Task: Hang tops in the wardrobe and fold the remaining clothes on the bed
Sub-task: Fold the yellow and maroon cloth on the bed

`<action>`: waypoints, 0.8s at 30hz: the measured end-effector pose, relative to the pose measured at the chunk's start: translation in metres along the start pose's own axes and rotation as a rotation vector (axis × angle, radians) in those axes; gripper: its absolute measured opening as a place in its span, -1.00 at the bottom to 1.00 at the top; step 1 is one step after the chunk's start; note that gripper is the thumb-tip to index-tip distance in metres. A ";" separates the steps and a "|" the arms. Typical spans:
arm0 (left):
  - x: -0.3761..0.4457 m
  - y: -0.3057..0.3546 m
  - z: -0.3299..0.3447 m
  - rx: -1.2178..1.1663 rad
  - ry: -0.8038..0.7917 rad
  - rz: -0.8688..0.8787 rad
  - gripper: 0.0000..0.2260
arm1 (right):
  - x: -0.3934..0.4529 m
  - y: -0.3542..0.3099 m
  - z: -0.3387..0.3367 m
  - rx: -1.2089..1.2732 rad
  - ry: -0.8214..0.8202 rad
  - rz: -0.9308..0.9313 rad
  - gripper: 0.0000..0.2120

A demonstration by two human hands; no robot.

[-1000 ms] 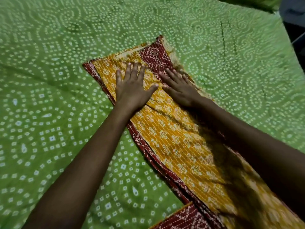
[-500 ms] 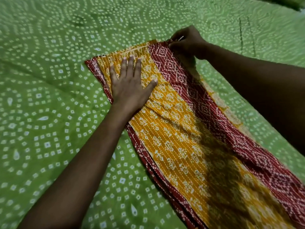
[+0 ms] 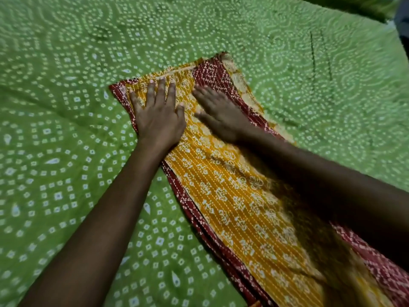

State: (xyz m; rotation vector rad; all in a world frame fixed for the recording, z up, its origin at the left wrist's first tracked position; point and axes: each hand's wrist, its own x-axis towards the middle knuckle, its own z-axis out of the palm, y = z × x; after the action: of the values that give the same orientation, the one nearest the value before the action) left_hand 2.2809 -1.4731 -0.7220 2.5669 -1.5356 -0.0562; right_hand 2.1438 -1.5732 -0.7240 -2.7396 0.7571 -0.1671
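Head view: a long folded cloth (image 3: 239,196), yellow with a white print and dark red dotted borders, lies flat on the bed (image 3: 66,173), running from the upper middle of the frame down to the lower right corner, where it passes out of view. The bed is covered in a green sheet with white dotted rings and squares.

The left hand (image 3: 158,116) lies palm down on the far end of the cloth, fingers straight and slightly spread, their tips close to the cloth's far edge, the thumb pointing right. It presses on the yellow part, just inside the red border on the left.

The right hand (image 3: 219,111) also lies flat on the cloth, just beside the left one, fingers straight and close together, pointing up and left. It is a little blurred. It rests where the yellow meets the red band on the right side. Neither hand grips anything; both are spread flat on the fabric, near each other but not touching.

Both bare forearms reach in from the bottom and right of the frame; the right one throws a shadow over the lower part of the cloth.

At the top right corner a dark area shows past the bed's edge; what it is cannot be told
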 end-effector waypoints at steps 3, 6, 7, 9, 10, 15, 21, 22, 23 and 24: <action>-0.002 -0.001 0.006 -0.024 0.050 -0.011 -0.46 | 0.034 0.017 -0.010 -0.087 0.018 0.238 -0.47; -0.004 0.000 0.010 -0.039 0.105 -0.011 -0.45 | 0.029 0.010 -0.003 -0.117 0.005 0.316 -0.44; -0.003 0.000 0.010 -0.038 0.118 -0.013 -0.45 | 0.017 0.006 0.001 -0.115 -0.016 0.314 -0.43; -0.005 0.001 0.010 -0.032 0.122 -0.011 -0.44 | -0.016 -0.001 0.002 -0.098 -0.061 0.276 -0.43; -0.007 0.002 0.009 -0.034 0.116 -0.012 -0.44 | -0.033 -0.004 -0.001 -0.081 -0.087 0.262 -0.44; -0.020 0.005 -0.009 -0.114 0.032 0.059 -0.46 | -0.122 -0.019 -0.014 -0.031 -0.183 0.288 -0.46; -0.087 0.028 -0.020 -0.177 -0.160 0.190 -0.51 | -0.224 -0.037 -0.011 -0.035 -0.158 0.344 -0.36; -0.102 0.034 -0.020 -0.161 -0.184 0.198 -0.51 | -0.234 -0.040 -0.011 -0.055 -0.155 0.343 -0.31; -0.120 0.040 -0.021 -0.140 -0.201 0.220 -0.51 | -0.246 -0.046 -0.010 -0.072 -0.142 0.334 -0.25; -0.138 0.047 -0.022 -0.134 -0.215 0.252 -0.51 | -0.258 -0.050 -0.009 -0.081 -0.127 0.318 -0.17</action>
State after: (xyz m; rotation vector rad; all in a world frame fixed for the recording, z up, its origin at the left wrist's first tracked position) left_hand 2.1770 -1.3714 -0.6993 2.3074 -1.8495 -0.4034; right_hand 1.9460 -1.4013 -0.7082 -2.6269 1.1687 0.1060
